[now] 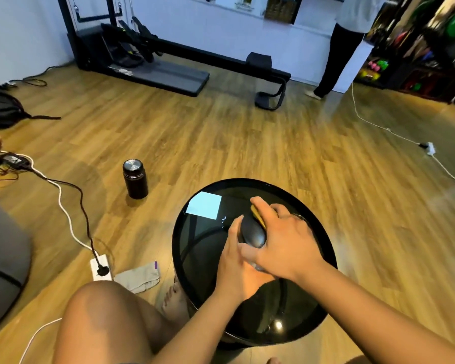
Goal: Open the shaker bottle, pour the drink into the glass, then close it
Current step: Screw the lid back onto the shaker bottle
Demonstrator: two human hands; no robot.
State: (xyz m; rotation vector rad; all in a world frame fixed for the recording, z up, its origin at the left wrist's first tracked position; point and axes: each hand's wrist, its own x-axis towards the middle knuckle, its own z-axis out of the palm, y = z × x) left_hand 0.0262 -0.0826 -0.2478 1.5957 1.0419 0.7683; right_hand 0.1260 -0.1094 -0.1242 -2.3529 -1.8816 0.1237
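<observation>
A wooden plank floor (247, 132) is seen across the whole view, smooth and glossy. A black exercise machine (153, 56) is placed against the far wall, its upper frame cut off by the top edge. A standing person (344, 46) is visible at the far right from the waist down only.

A round black bench (184, 248) with a dark, reflective glass top is set in the near centre; a pale blue square of light is mirrored on the far left part of its top.

The shaker bottle (252, 233) is held over the bench top, tilted. Only its rounded black cap and a strip of yellow at the far side can be made out; the body is hidden behind both hands. The glass cannot be made out with certainty.

The right hand (286, 243) is clamped over the bottle from the right, fingers curled across the cap end. The left hand (237, 266) is closed around the lower part from the near left, thumb laid up beside the cap.

A dark cylindrical flask (135, 178) with a brushed metal lid is standing upright on the floor, well apart from the bench. A white power strip (100, 269) and a folded grey cloth (138, 277) are lying near the bench's left side.
</observation>
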